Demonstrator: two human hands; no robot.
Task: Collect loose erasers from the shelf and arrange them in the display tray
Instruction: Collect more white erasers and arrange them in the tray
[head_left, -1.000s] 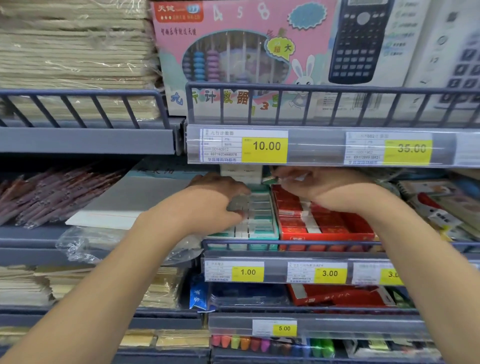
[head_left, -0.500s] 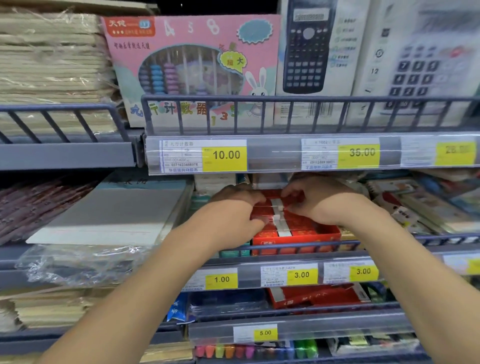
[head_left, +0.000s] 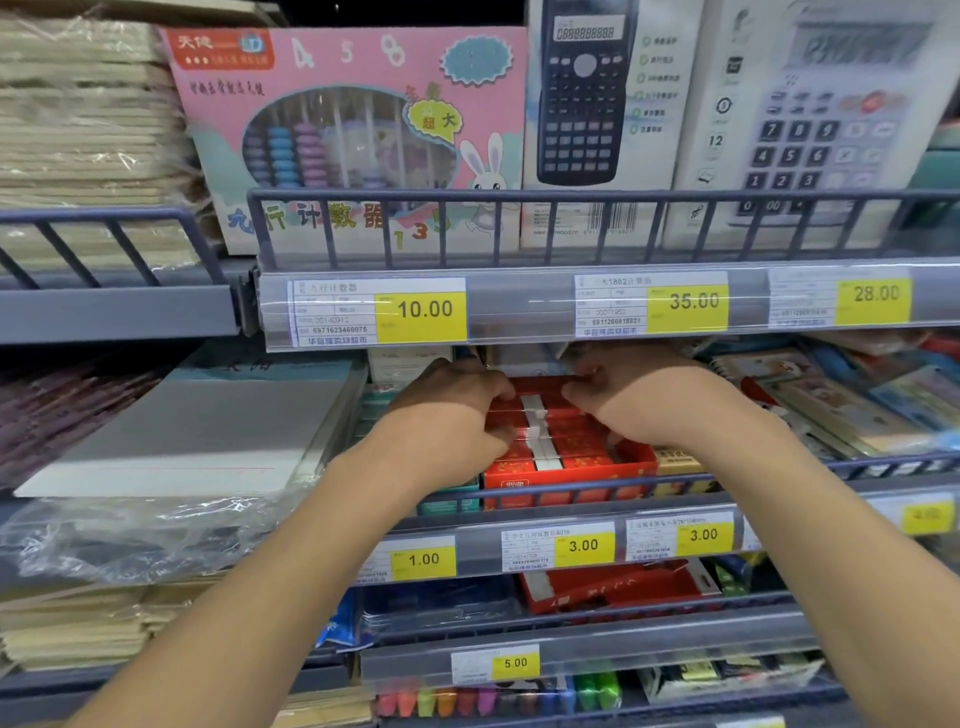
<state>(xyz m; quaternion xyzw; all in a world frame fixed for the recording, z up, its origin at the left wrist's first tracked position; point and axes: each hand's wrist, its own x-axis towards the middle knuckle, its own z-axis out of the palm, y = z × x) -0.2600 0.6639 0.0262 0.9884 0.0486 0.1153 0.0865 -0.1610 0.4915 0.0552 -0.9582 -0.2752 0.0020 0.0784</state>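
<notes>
Both hands, left (head_left: 452, 415) and right (head_left: 644, 400), pressed curled fingers on the red eraser tray (head_left: 566, 467), above 3.00 tags (head_left: 584, 545) at 6 o'clock.

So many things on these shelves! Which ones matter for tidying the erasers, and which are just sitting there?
Job:
red display tray
red-wrapped erasers
left hand
right hand

Just there:
abacus box
calculator boxes
price labels
teal tray

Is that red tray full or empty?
Mostly full: the red tray shows rows of red-wrapped erasers between both hands. Its back end is hidden.
</notes>
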